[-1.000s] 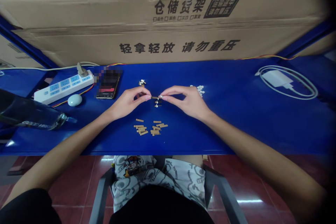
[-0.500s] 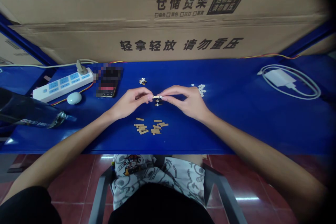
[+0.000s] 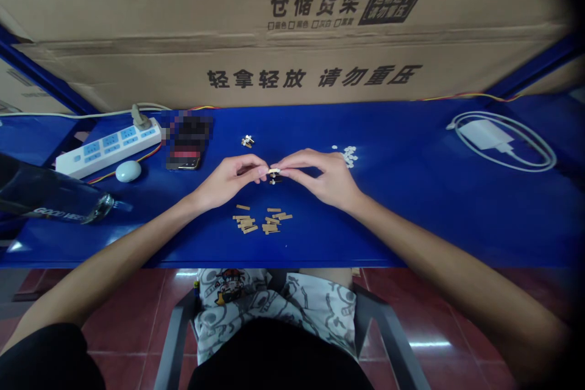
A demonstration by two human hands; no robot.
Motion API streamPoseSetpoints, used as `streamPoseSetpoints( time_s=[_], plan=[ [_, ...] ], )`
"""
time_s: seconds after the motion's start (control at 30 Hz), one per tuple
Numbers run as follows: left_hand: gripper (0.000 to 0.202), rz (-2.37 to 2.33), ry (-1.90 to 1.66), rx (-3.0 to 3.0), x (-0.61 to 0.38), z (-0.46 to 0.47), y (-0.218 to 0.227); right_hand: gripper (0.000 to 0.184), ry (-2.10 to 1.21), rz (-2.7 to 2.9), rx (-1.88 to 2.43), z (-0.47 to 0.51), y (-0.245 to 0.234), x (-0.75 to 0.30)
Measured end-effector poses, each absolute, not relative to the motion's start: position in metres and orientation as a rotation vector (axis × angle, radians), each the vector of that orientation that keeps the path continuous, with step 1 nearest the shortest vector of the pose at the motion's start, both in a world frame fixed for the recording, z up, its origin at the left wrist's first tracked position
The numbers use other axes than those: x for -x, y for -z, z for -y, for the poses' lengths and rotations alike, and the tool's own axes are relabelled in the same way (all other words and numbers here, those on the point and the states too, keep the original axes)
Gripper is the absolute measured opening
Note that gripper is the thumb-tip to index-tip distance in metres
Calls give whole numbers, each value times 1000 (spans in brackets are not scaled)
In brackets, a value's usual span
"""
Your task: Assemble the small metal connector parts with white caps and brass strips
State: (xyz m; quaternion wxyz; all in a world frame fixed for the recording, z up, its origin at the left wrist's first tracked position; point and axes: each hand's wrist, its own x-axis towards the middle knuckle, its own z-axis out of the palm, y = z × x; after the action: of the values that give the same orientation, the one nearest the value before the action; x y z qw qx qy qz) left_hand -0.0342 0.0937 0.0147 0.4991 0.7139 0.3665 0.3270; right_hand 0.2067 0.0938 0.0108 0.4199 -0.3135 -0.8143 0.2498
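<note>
Between my two hands is a small tan strip with a white bit at its right end. My left hand pinches its left end between thumb and finger. The fingertips of my right hand close on the white end, a small white piece too tiny to make out fully. Just below the fingertips lie small dark and white pieces, partly hidden. Nearer me on the blue table are two loose groups of tan strips, a left group and a right group.
Small white discs lie beyond my right hand, and a small pile of strips with white bits beyond my left. Leftward are a phone, a power strip, a pale oval object and a bottle. A charger with cable sits right.
My fingertips have come slightly closer together around the strip, and less of it shows between them. The things on the table stay as they were.
</note>
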Motion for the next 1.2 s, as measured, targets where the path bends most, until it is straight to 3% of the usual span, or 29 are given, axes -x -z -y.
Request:
streamPoseSetpoints(
  time_s=[0.5, 0.97, 1.2],
  plan=[
    [23, -892, -891, -1772, 30, -89, -14, 14, -494, 2091, 743, -94, -15, -206],
    [11, -1039, -1032, -2158, 30, -86, -24, 14, -594, 2033, 829, -93, -16, -207],
    [17, -1006, -1080, -2300, 32, -85, -21, 10, -649, 2046, 825, -95, -16, -207]
  ],
)
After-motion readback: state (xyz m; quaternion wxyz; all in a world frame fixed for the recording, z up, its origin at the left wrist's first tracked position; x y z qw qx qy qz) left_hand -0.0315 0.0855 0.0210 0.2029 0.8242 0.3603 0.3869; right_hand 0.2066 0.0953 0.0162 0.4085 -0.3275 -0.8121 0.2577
